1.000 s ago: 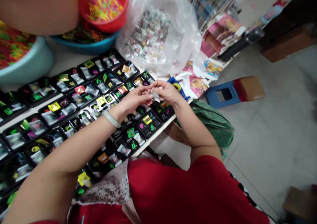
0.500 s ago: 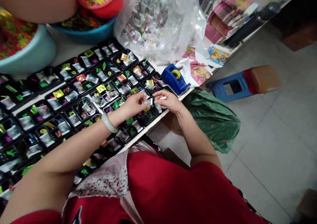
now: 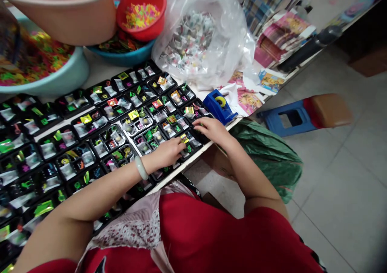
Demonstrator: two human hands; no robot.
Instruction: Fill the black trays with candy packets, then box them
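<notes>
Black compartment trays (image 3: 104, 170) stand in rows on the table, filled with small clear-and-white sachets, neon plastic charms and shiny foil packets. My left hand (image 3: 167, 152), with a pale bangle at the wrist, is closed low over a tray near the front edge, beside a yellow foil packet (image 3: 184, 138). Its fingertips are partly hidden, and I cannot see what they hold. To its right, my right hand (image 3: 213, 130) reaches into the corner tray by the tape dispenser. Its fingers bend down in a pinch; anything between them is hidden.
A blue tape dispenser (image 3: 220, 106) stands at the table edge. Behind the trays are a clear bag of sachets (image 3: 236, 43), a red bowl of charms (image 3: 160, 13) and larger tubs. Printed cards (image 3: 281, 35) are stacked at the back right. A blue stool (image 3: 269, 118) is on the floor.
My hands, close together with small sachets in their fingers before, have moved apart and down to separate trays. The camera view has shifted slightly, so the table sits lower and further right.
</notes>
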